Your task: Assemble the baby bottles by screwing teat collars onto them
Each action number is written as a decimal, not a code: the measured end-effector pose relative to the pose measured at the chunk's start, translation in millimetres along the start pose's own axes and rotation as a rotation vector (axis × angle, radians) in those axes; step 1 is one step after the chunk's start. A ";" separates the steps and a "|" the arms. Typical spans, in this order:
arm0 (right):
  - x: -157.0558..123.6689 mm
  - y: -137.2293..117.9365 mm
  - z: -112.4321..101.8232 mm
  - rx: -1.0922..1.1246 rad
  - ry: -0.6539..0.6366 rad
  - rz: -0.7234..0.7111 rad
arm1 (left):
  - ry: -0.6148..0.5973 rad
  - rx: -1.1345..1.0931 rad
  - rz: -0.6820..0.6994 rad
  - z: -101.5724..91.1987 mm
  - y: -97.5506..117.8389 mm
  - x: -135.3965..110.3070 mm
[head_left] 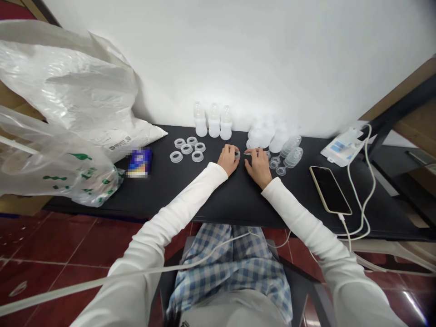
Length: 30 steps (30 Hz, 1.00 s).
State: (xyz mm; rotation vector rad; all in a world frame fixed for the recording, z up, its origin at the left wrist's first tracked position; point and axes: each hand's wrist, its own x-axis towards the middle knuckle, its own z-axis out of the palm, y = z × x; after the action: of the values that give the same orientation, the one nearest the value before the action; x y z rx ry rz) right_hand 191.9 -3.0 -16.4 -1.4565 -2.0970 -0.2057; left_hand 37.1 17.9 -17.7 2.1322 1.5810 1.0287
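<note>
My left hand [228, 159] rests on the black table [204, 195], fingers curled around a small clear plastic ring [237, 155]. My right hand [258, 164] sits just to its right, fingertips pinched on a small clear part I cannot make out. Several clear rings [187, 149] lie in a group to the left of my hands. Three white bottles [214, 121] stand upright against the wall behind them. A pile of clear nipples and caps [284, 150] lies right of my right hand, with more white bottles [264, 134] behind it.
Large plastic bags [64, 118] crowd the table's left end, beside a small blue box [139, 162]. A phone [329, 189] on a white cable lies at the right, near a white packet [342, 146]. A black frame stands at far right.
</note>
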 end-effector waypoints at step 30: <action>4.0 -2.6 -1.6 0.622 0.214 0.294 | -0.115 -1.086 -0.039 6.6 3.7 0.1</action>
State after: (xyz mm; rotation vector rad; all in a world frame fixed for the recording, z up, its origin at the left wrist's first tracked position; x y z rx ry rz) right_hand 189.2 -1.4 -12.4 -1.2616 -1.5519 0.3612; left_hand 44.3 17.9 -20.0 1.3435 0.6890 1.2944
